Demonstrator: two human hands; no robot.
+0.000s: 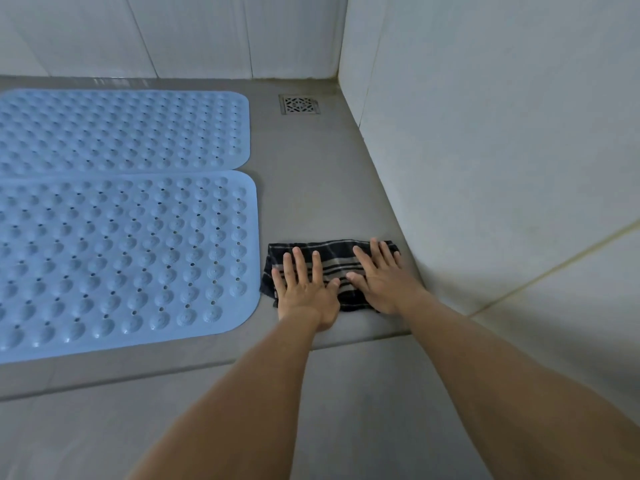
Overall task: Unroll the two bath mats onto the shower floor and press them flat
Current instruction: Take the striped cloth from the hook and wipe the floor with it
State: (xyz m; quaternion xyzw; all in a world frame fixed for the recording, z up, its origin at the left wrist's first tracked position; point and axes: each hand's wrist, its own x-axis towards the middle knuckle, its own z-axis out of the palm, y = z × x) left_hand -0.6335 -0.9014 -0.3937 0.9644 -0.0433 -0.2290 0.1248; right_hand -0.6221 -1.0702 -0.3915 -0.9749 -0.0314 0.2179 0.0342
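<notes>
**Two blue mats flat on shower floor as hands pressed a striped cloth**

A person's left hand point(306, 287) and right hand point(382, 275) lay palm down, side by side, on a dark cloth with pale stripes point(334, 268) at the centre right of the frame. Both hands were spread wide with fingers splayed, gripping nothing, their thumbs pointing toward each other and close together. The cloth sat on the grey shower floor point(311, 188), just beside the right edge of the nearer mat and close to the foot of the tiled wall point(502, 133) on the right.

The near bath mat point(121, 254), light blue and studded with raised bumps and small holes, lay unrolled and flat across the left centre of the frame. The far bath mat point(117, 129), of the same blue, lay flat in the upper left, its long edge running alongside the near one; whether the two edges touched or overlapped could not be told. A square metal drain grate point(299, 105) was set into the floor at upper centre, beyond the far mat's right end and near the corner of the walls. A raised grey step edge point(173, 372) crossed the lower part of the frame beneath both bare forearms.
</notes>
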